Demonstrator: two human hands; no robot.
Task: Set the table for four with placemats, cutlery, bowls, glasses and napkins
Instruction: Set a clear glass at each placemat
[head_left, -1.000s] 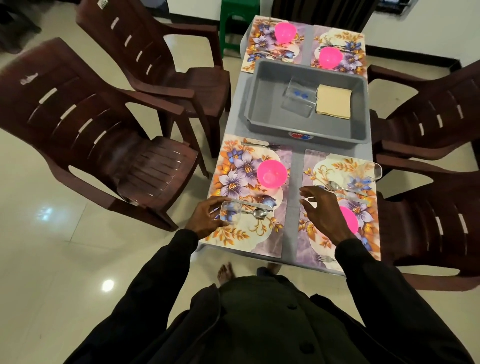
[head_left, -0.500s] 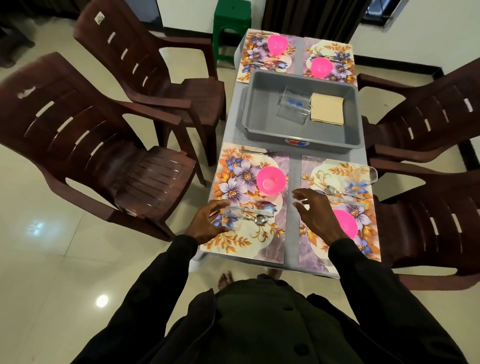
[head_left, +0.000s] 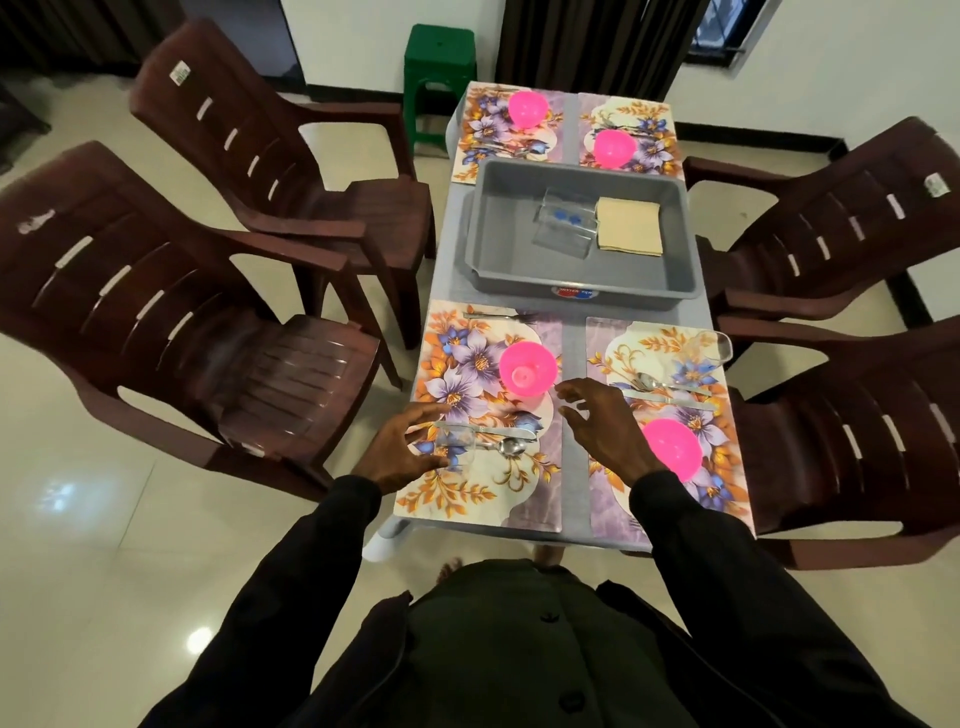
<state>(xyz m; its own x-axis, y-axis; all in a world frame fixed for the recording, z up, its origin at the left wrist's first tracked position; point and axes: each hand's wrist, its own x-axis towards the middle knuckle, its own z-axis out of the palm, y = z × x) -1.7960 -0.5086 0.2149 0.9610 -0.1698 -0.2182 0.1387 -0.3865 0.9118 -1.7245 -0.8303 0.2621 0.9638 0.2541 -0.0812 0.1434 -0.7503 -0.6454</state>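
Clear glass (head_left: 457, 448) being seated at 7 o'clock on placemat (head_left: 467, 496), finishing setting; left hand (head_left: 397, 452) wrapping it, right hand (head_left: 597, 431) hovering splayed, empty.

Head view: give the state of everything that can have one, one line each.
Grey plastic tub, open-topped, not yet emptied.
Two clear glasses, lying on their sides in the tub.
Beige napkin stack, folded, in the tub.
Near-left clear glass, upright on the floral placemat, gripped by left hand.
Right hand, open, empty.
Pink plastic bowl on that placemat, upright, empty.
Near-right clear glass, set down, untouched.
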